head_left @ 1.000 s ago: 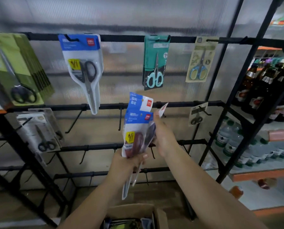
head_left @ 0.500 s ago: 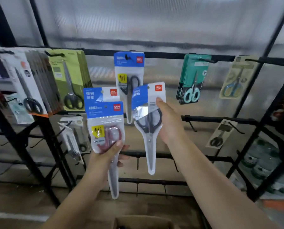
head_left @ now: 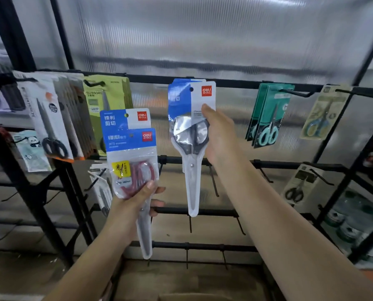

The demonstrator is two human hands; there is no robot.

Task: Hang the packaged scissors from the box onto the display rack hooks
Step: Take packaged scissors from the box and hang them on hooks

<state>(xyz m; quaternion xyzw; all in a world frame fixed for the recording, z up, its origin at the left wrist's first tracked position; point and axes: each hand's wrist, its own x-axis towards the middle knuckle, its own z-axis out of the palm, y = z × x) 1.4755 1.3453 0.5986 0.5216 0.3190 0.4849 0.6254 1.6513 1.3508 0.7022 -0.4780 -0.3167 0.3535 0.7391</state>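
Two bare forearms are showing in the head view, neither wearing a sleeve as far as the frame's lower edge. The left hand [head_left: 135, 203] and right hand [head_left: 219, 137] are wearing no gloves, rings or bracelets; below the fingers [head_left: 207, 109], both wrists are carrying no watch or band. Nails are looking short and unpainted on the left thumb [head_left: 150, 184].

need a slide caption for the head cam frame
Right hand lifts a black-handled scissors pack to the top rail; left hand holds red-handled packs.
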